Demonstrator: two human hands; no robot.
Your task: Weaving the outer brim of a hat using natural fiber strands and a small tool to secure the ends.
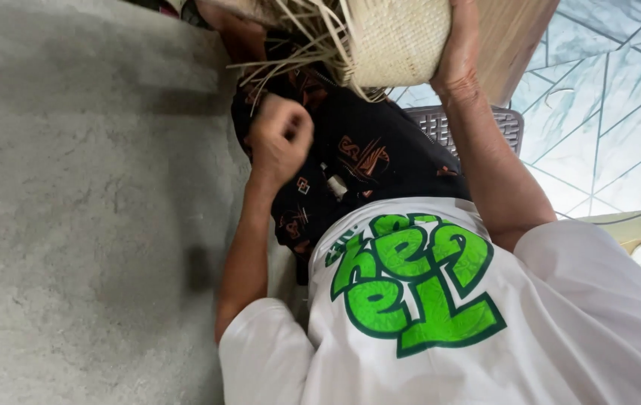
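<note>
Head view — basket work at the frame's top edge.
Right hand [459, 52] grips the basket [399, 37]; left hand [281, 139] fisted beside loose strips [290, 45] — bare floor [73, 225] left.

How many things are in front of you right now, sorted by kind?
Round woven straw baskets, unfinished with loose strands: 1, gripped by the right hand
Grey plastic lattice stools: 1
Bare hands: 2, with the left hand closed in a fist, apparently empty
Total: 4
</note>
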